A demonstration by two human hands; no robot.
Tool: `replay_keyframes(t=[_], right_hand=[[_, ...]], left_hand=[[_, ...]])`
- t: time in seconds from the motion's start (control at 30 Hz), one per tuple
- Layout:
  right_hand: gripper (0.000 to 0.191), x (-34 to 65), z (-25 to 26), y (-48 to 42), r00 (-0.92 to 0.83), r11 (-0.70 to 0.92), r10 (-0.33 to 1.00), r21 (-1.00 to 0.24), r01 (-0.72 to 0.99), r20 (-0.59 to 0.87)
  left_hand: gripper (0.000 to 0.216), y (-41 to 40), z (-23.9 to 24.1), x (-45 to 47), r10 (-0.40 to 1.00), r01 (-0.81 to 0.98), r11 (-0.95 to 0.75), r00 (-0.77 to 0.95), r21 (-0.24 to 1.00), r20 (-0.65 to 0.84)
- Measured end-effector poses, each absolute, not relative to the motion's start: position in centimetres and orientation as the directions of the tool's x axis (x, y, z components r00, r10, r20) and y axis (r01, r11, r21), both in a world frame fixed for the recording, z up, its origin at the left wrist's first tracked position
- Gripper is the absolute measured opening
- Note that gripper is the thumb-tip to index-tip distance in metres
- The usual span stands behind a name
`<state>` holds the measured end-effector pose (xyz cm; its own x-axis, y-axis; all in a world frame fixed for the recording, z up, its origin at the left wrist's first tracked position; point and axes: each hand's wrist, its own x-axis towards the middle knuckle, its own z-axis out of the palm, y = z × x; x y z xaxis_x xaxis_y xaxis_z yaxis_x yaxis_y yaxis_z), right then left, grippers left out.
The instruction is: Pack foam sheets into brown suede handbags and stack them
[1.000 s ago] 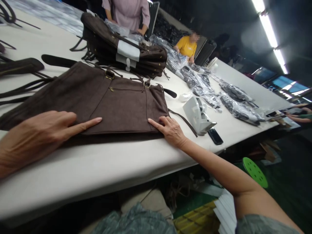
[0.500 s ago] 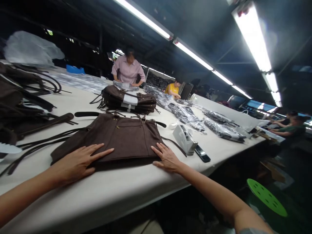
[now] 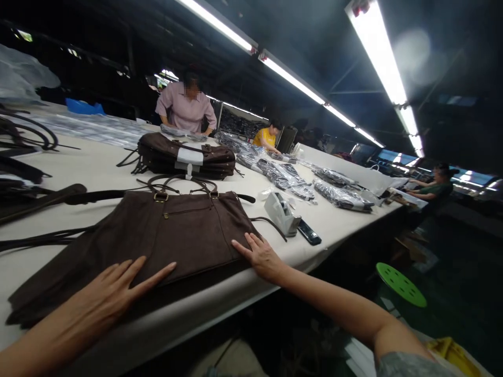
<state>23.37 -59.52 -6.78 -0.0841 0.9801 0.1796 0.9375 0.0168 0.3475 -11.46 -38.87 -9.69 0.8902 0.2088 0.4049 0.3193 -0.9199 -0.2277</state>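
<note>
A dark brown handbag [image 3: 184, 233] lies flat on the cloth-covered table [image 3: 98, 167], close to its front edge. Its handles and buckles point away from me, and a short zip runs across its front. My left hand [image 3: 113, 285] rests on the bag's lower left part, fingers stretched out. On the lower right corner lies my right hand [image 3: 261, 256], fingers spread and thumb hidden underneath. Neither hand grips anything. Behind the bag sits a stack of folded brown bags [image 3: 161, 157] with a white wrap around it.
A tape dispenser [image 3: 282, 214] and a black phone [image 3: 309, 232] lie right of the bag. Plastic-wrapped bags [image 3: 341, 196] spread further back. More brown bags [image 3: 23, 204] are at left. Co-workers [image 3: 186, 107] work across the table; a green stool [image 3: 401, 284] stands lower right.
The bag has come nearer to me and spreads wider at the left. My left hand has moved lower with its index finger extended. The view has turned rightward.
</note>
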Motion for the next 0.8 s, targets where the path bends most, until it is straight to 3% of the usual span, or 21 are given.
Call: replay_keyframes(t=[0.1,0.2,0.4,0.53,0.63,0.8], right_hand=[[0.075,22.6,-6.4,-59.3,0.001,-0.040,0.991,0.291,0.956,0.132],[0.075,22.1,-6.0,-58.6,0.067,-0.087,0.994,0.254,0.963,0.085],[0.083,22.3,-4.0,-57.9,0.092,-0.086,0.994,0.100,0.991,-0.053],[0.070,22.1,0.0,-58.3,0.033,-0.045,0.984,-0.067,0.997,-0.178],[0.065,20.1,3.5,-57.5,0.044,-0.051,0.996,-0.076,0.996,-0.080],[0.061,17.4,3.9,-51.6,-0.036,0.066,0.961,-0.101,0.993,0.275]], left_hand=[[0.068,-40.1,-6.7,-9.1,0.108,0.258,-0.933,0.865,-0.249,0.490],[0.068,-39.7,-5.0,-5.9,0.045,0.146,-0.964,0.913,-0.222,0.407],[0.074,-36.9,-8.9,-3.7,0.110,0.156,-0.975,0.958,-0.159,0.266],[0.064,-37.2,-10.4,-4.1,0.102,0.154,-0.971,0.958,-0.181,0.269],[0.063,-37.4,-11.0,-4.0,0.128,0.194,-0.962,0.941,-0.190,0.313],[0.063,-36.6,-12.5,-3.8,0.155,0.207,-0.969,0.935,-0.135,0.318]])
